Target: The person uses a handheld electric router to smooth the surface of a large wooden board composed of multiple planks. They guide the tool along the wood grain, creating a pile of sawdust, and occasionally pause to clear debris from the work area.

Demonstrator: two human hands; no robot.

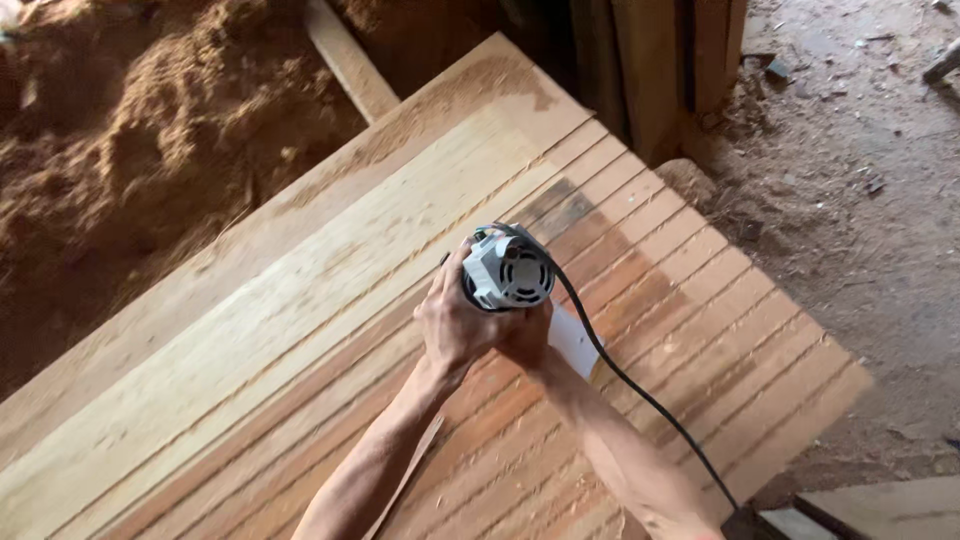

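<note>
Both my hands grip a grey and black electric sander [507, 270] that rests on a large slatted wooden panel [700, 330]. My left hand [452, 322] wraps the tool's left side. My right hand [525, 335] holds it from below, partly hidden behind the tool. A black power cord [640, 392] runs from the sander down toward the lower right. A white sheet [573, 342] shows under the tool beside my right wrist. The panel is pale on its left part and reddish brown on its right.
A heap of sawdust [150, 130] fills the upper left. Upright wooden boards [660, 60] stand at the top. A dusty floor [880, 200] lies to the right. Another board's corner [880, 510] shows at the bottom right.
</note>
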